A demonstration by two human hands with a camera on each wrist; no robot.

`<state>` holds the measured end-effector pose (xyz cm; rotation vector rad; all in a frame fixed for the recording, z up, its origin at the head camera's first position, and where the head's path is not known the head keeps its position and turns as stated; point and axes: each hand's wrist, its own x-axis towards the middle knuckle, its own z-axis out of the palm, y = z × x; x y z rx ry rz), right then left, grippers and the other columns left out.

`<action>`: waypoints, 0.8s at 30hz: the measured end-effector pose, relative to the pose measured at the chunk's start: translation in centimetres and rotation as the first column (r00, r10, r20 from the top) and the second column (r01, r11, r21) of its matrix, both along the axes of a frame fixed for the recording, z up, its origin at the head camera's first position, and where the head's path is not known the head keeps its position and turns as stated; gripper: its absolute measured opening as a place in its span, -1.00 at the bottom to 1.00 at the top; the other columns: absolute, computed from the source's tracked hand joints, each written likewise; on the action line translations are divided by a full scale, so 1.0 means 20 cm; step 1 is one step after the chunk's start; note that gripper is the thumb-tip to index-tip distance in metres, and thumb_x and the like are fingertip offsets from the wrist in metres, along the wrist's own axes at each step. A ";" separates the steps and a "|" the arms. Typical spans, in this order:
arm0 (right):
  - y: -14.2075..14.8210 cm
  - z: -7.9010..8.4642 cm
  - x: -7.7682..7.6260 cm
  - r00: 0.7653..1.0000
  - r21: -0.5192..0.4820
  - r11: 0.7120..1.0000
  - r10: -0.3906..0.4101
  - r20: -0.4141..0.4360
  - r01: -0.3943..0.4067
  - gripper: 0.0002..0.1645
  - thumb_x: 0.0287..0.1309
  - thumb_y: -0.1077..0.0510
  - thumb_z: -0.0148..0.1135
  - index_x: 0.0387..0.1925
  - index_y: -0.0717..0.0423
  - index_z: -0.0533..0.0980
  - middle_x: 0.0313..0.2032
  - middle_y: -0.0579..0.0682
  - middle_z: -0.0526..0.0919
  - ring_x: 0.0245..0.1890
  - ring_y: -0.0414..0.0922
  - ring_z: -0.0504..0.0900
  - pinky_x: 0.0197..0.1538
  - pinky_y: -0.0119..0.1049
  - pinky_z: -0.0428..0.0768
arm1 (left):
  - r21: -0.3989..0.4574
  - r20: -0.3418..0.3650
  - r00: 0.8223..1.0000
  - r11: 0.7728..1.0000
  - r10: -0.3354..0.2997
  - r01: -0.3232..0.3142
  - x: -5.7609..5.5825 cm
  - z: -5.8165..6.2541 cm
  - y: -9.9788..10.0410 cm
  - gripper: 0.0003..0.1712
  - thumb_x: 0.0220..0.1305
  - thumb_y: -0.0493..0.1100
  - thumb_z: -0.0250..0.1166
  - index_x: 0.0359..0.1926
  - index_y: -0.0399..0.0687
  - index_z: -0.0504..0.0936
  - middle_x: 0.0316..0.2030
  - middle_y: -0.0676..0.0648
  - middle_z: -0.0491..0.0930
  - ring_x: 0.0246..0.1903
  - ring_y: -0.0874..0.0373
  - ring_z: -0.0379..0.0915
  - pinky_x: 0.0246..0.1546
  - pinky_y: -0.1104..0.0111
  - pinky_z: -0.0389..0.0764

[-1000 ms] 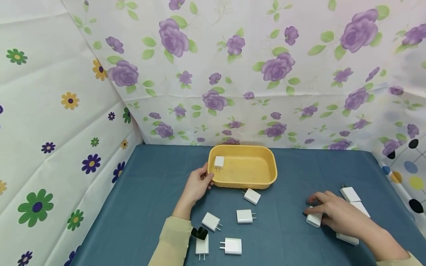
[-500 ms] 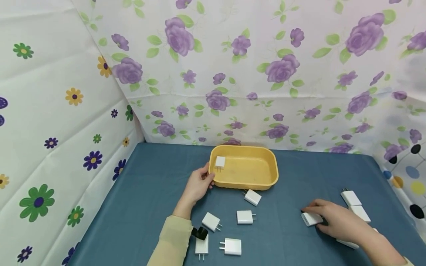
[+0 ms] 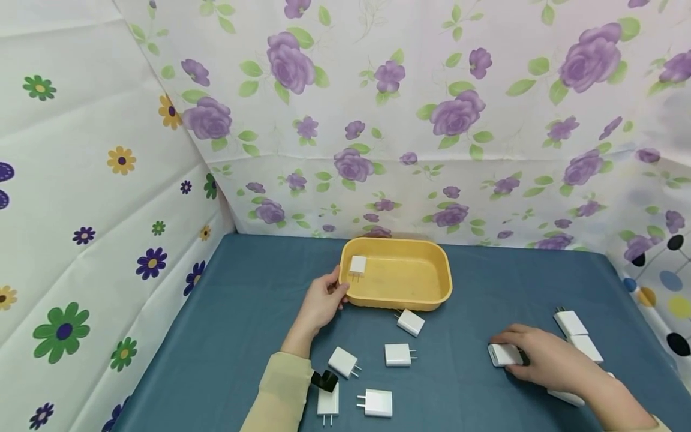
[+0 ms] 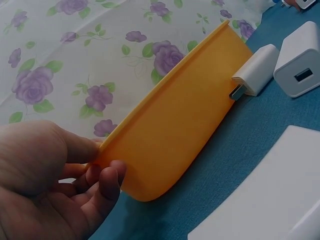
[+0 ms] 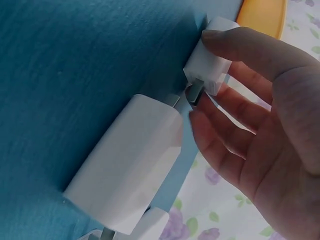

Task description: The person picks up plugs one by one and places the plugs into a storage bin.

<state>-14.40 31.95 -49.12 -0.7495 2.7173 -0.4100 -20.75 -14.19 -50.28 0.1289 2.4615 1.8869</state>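
Note:
My left hand (image 3: 320, 303) holds the left end of a yellow plastic tray (image 3: 399, 303), thumb and fingers pinching its rim; the left wrist view shows the same grip on the tray's wall (image 4: 170, 125). One white charger plug (image 3: 357, 264) lies inside the tray at its left. Over on the right, my right hand (image 3: 547, 355) pinches another white charger plug (image 3: 502, 355) at the tabletop. In the right wrist view its thumb lies on this charger plug (image 5: 207, 60), prongs pointing back toward the palm side. Whether it touches the cloth is unclear.
Several white charger plugs (image 3: 397, 355) lie scattered between the left forearm and the tray's front. More charger plugs (image 3: 571, 323) sit beside and partly behind the right hand. Flowered cloth (image 3: 351, 120) walls the back of the blue-covered table (image 3: 259, 270).
My right hand has shifted slightly left, and the charger plug in it has turned to lie more sideways. The left hand keeps its hold on the tray. The head view has shifted a little.

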 end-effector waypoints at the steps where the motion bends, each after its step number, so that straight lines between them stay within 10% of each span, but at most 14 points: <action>1: 0.00 0.00 0.00 1.000 -0.009 1.000 0.005 -0.010 -0.005 -0.49 0.18 -0.09 0.62 0.16 -0.17 0.71 0.01 -0.23 0.65 -0.11 -0.18 0.68 -0.21 -0.20 0.69 | 0.000 -0.001 1.000 1.000 0.001 -0.001 0.00 0.00 0.00 -0.34 0.61 -0.27 0.25 0.60 -0.30 0.29 -0.31 -0.16 0.58 -0.37 -0.13 0.61 -0.43 0.24 0.69; 8: -0.03 -0.01 -0.03 1.000 -0.104 0.995 0.011 -0.014 -0.013 -0.47 0.30 -0.14 0.54 0.20 -0.03 0.67 -0.13 -0.33 0.62 -0.31 -0.38 0.46 -0.33 -0.33 0.46 | 0.004 -0.004 1.000 1.000 -0.006 0.006 -0.01 -0.02 -0.01 -0.34 0.61 -0.26 0.25 0.60 -0.29 0.29 -0.32 -0.17 0.58 -0.44 0.05 0.56 -0.40 0.16 0.71; 24: -0.24 0.05 -0.08 0.986 -0.318 0.939 -0.088 0.144 0.131 -0.32 0.42 -0.29 0.37 0.34 0.02 0.56 -0.10 -0.24 0.71 -0.25 -0.33 0.65 -0.27 -0.31 0.67 | 0.029 0.025 1.000 1.000 -0.003 0.002 0.00 -0.01 0.00 -0.34 0.62 -0.25 0.24 0.61 -0.27 0.28 -0.25 -0.26 0.59 -0.39 -0.06 0.59 -0.38 0.17 0.71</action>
